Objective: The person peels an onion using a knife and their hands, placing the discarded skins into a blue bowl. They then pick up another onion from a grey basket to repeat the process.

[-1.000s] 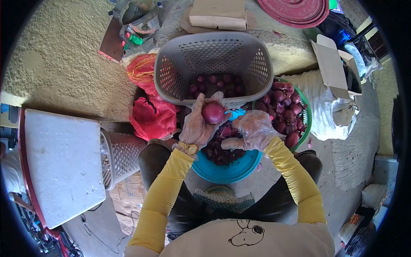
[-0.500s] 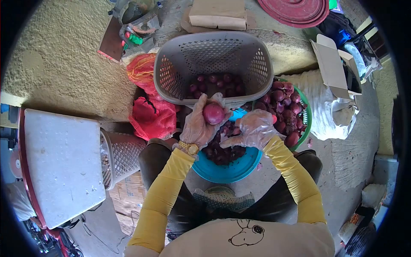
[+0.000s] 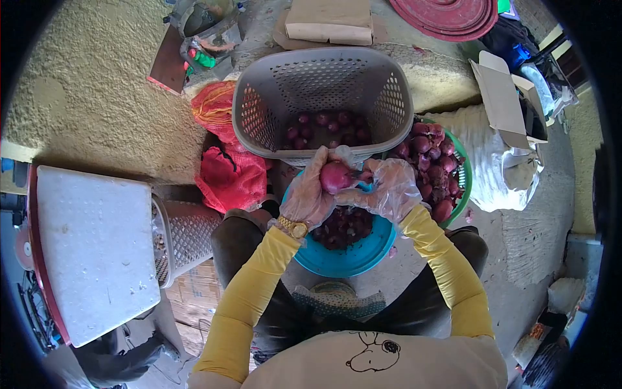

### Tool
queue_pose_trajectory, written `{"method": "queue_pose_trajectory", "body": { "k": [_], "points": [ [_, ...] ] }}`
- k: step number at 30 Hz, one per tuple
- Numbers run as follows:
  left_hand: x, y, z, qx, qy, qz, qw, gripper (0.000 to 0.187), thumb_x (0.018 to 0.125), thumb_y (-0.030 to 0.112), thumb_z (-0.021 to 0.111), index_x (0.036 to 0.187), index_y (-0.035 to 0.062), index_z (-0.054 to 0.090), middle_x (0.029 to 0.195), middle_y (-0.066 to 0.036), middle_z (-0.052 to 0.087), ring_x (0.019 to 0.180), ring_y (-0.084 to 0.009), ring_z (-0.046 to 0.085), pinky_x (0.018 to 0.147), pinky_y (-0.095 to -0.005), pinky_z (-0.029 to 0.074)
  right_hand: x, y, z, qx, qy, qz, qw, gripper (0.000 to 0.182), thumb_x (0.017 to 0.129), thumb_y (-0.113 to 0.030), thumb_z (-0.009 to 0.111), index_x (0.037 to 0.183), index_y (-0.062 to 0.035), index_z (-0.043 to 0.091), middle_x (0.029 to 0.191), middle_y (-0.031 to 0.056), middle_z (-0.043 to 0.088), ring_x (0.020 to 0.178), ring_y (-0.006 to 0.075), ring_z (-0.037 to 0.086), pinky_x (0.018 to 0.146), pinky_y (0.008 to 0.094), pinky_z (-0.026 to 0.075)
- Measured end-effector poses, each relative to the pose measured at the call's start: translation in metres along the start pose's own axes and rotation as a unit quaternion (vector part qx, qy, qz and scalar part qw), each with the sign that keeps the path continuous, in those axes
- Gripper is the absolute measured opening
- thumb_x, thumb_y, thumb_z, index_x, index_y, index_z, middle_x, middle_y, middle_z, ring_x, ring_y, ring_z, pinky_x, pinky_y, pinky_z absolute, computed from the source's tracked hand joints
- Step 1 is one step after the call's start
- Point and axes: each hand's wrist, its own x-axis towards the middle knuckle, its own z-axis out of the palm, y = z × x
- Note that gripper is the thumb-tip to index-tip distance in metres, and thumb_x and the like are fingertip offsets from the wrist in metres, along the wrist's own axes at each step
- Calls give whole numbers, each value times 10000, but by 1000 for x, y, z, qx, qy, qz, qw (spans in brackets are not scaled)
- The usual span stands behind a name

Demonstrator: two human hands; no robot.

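Note:
A round red onion (image 3: 335,177) sits in my left hand (image 3: 307,196), whose gloved fingers wrap round it from the left. My right hand (image 3: 391,188), also in a clear plastic glove, closes on the dry neck at the onion's right side; its fingertips are partly hidden. Both hands hover over a blue basin (image 3: 345,266) holding loose dark onion skins (image 3: 342,232). Just beyond them stands a grey-brown perforated basket (image 3: 322,72) with several small red onions (image 3: 324,119) at its bottom. To the right, a green basket (image 3: 468,170) is heaped with red onions (image 3: 435,162).
Red mesh sacks (image 3: 228,176) lie left of the basket. A white foam lid (image 3: 97,246) and another perforated basket (image 3: 189,236) are at the left. On the right are a white sack (image 3: 483,159) and an open cardboard box (image 3: 499,97).
My left hand has shifted slightly right with the onion, turning it so its neck points right. My right hand has moved in from apart and now grips the neck.

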Motion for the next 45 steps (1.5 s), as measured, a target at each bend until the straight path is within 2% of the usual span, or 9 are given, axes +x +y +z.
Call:
{"method": "queue_pose_trajectory", "body": {
  "k": [3, 13, 15, 21, 25, 27, 28, 30, 45],
  "points": [
    [-9, 6, 6, 154, -6, 30, 988, 335, 1080, 360, 524, 1107, 38, 614, 1170, -126, 663, 1096, -265, 644, 1006, -457, 565, 0, 2, 3, -33, -19, 5, 999, 731, 688, -794, 744, 804, -76, 681, 662, 160, 666, 649, 388, 679, 610, 475, 546],
    [-2, -2, -10, 15, -13, -3, 1000, 366, 1089, 384, 500, 1139, 33, 596, 1162, -118, 645, 1091, -239, 622, 1018, -403, 530, -3, 10, 18, -28, 27, -30, 999, 674, 722, -742, 753, 858, -83, 717, 565, 125, 598, 578, 357, 644, 567, 447, 500],
    [-1, -4, -12, 416, -29, 159, 895, 385, 1088, 398, 499, 1150, 31, 598, 1162, -112, 641, 1087, -235, 617, 1035, -400, 511, -4, 7, 18, -15, 10, -17, 1000, 649, 740, -726, 754, 849, -86, 730, 557, 125, 593, 563, 354, 639, 553, 452, 495],
    [-4, 2, -4, 33, 36, 9, 999, 391, 1092, 380, 496, 1188, 15, 594, 1160, -103, 634, 1106, -223, 611, 1044, -391, 500, -1, 7, 10, 16, -50, -9, 999, 638, 734, -717, 775, 853, -92, 727, 549, 104, 589, 540, 347, 623, 531, 441, 487],
    [-2, 2, -5, 28, 31, 6, 999, 369, 1085, 348, 520, 1210, 10, 598, 1166, -107, 637, 1122, -229, 616, 1028, -395, 514, 3, 9, 2, -12, -23, -7, 1000, 677, 693, -734, 795, 915, -97, 724, 578, 100, 610, 570, 334, 644, 553, 430, 508],
    [1, 3, -16, 523, -66, 224, 820, 333, 982, 149, 642, 1286, 42, 555, 1155, -126, 637, 1090, -290, 637, 959, -402, 527, 3, 11, 3, -62, -25, 2, 998, 734, 640, -753, 813, 958, -98, 718, 617, 104, 635, 609, 323, 668, 585, 422, 530],
    [-2, 7, -13, 523, -66, 224, 820, 333, 982, 149, 642, 1286, 42, 555, 1155, -126, 637, 1090, -290, 637, 959, -402, 527, 3, 11, 2, -62, -25, 2, 998, 734, 640, -753, 813, 958, -98, 718, 617, 104, 635, 609, 323, 668, 585, 422, 530],
    [-11, 18, -2, 712, -103, 275, 638, 328, 935, 84, 663, 1248, 33, 576, 1194, -131, 652, 1112, -291, 650, 982, -416, 525, 4, 10, 1, -79, -63, 30, 994, 770, 601, -771, 820, 941, -88, 716, 650, 110, 657, 634, 319, 683, 610, 422, 545],
    [-17, 20, 5, 710, -118, 308, 622, 453, 853, -2, 667, 1290, 49, 555, 1171, -150, 643, 1097, -355, 644, 950, -413, 519, 2, 8, 3, -12, -39, -13, 999, 666, 632, -671, 865, 879, -72, 710, 662, 121, 674, 615, 337, 673, 578, 425, 525]
  ]
}}
